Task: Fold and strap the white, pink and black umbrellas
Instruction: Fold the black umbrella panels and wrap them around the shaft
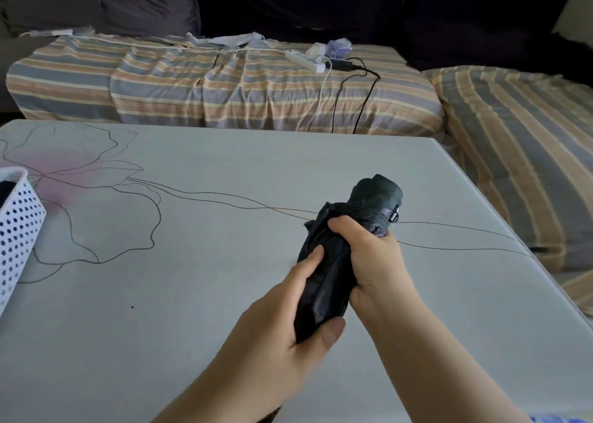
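The black umbrella (337,262) (folded into a tight bundle) is held above the table (192,294), toward its right side. Its lower end is gripped by the left hand (288,320), and its middle is clasped by the right hand (372,259). A white basket (16,230) is seen at the table's left edge.

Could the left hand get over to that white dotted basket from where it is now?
Probably yes, but not right away. The table between the left hand and the basket lies bare, yet that hand grips the black umbrella and must let go first.
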A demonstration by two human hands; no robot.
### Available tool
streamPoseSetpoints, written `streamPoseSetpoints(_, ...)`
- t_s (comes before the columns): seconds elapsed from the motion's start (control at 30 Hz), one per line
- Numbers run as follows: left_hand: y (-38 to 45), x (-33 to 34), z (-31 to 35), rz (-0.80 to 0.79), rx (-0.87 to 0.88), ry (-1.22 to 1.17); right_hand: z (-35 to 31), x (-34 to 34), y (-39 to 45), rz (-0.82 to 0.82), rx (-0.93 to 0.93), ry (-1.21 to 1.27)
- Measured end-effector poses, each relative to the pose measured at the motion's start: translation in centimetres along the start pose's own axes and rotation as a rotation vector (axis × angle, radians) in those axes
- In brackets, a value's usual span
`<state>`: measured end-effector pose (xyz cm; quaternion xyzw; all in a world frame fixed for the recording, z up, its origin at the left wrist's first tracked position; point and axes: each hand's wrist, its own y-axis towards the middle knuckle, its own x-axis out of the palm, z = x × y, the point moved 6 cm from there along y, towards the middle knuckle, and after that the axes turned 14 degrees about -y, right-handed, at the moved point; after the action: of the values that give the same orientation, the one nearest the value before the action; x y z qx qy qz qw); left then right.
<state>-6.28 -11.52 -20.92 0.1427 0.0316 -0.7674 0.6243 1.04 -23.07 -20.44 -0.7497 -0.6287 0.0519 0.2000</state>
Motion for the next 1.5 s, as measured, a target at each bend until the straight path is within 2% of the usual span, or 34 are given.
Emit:
streamPoseSetpoints(0.1, 0.4, -0.1, 0.5, -0.096, -0.095, -0.348, -0.3, 0.7, -0.3, -0.118, -0.003, 0.066)
streamPoseSetpoints(0.17, 0.4, 0.0, 0.5, -0.117, -0.142, -0.420, -0.5, 1.2, -0.5, -0.200, -0.006, 0.089)
streamPoseSetpoints(0.3, 0.3, -0.5, 0.8, -0.054, -0.074, -0.156, -0.8, 1.5, -0.7, -0.261, -0.047, 0.004)
streamPoseSetpoints(0.43, 0.0, -0.8, 0.4, -0.025, 0.028, 0.252, -0.1, 1.5, -0.6, -0.206, -0.043, -0.081)
streamPoseSetpoints(0.53, -0.3, -0.5, 0.6, -0.045, 0.026, 0.378, 0.2, 1.5, -0.5, -0.149, -0.022, -0.044)
streamPoseSetpoints(0.63, -0.2, -0.9, 1.1, -0.032, 0.026, 0.233, 0.3, 1.6, -0.5, -0.146, -0.031, -0.017)
streamPoseSetpoints(0.73, 0.2, -1.5, 1.0, -0.060, -0.004, -0.020, 0.4, 2.1, -0.8, -0.215, -0.057, -0.006)
streamPoseSetpoints(0.8, 0.2, -1.5, 1.0, -0.087, -0.027, -0.100, 0.4, 2.4, -1.2, -0.278, -0.077, 0.027)
streamPoseSetpoints(0.93, 0.1, -1.5, 1.8, -0.052, 0.009, -0.030, 0.0, 2.8, -1.7, -0.381, -0.091, 0.069)
streamPoseSetpoints(1.1, -0.5, -1.9, 2.3, -0.014, 0.054, 0.254, -0.4, 3.0, -2.1, -0.487, -0.063, 0.220)
streamPoseSetpoints(1.2, -0.5, -1.9, 2.4, -0.018, 0.079, 0.304, -0.5, 3.1, -2.2, -0.542, -0.079, 0.212)
streamPoseSetpoints(1.4, -0.4, -2.0, 2.1, -0.048, 0.039, -0.022, -1.0, 2.9, -1.9, -0.686, -0.130, 0.077)
streamPoseSetpoints(1.5, -0.4, -2.3, 2.1, -0.068, 0.020, -0.100, -0.5, 2.6, -1.6, -0.684, -0.096, 0.027)
